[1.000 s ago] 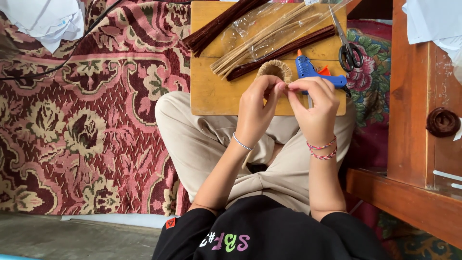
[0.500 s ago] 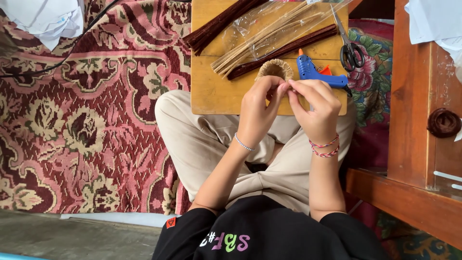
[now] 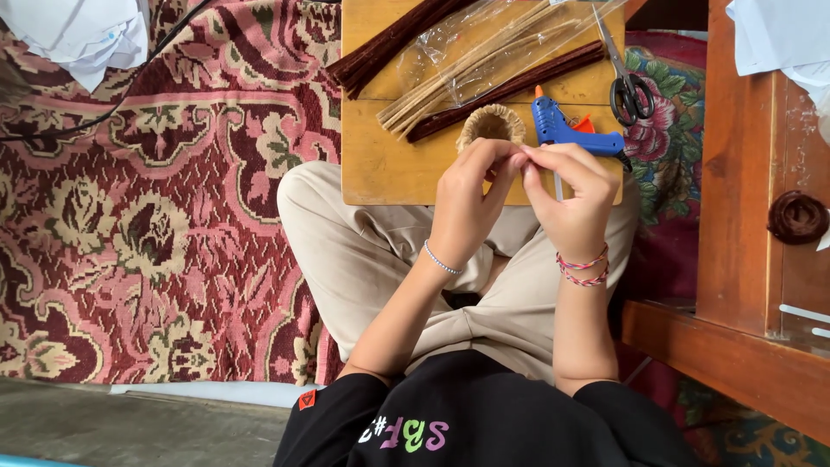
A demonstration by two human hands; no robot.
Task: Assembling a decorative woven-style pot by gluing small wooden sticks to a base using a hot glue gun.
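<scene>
Left hand and right hand meet fingertip to fingertip, pinching something too small to identify, just below tan woven ring on wooden board; blue glue gun beside.

Both hands have drifted slightly toward the person's lap. The left hand and right hand now meet fingertip to fingertip just below the small woven basket, exposing more of its rim than a second ago. The blue glue gun is likewise less covered by the right hand's fingers.
</scene>
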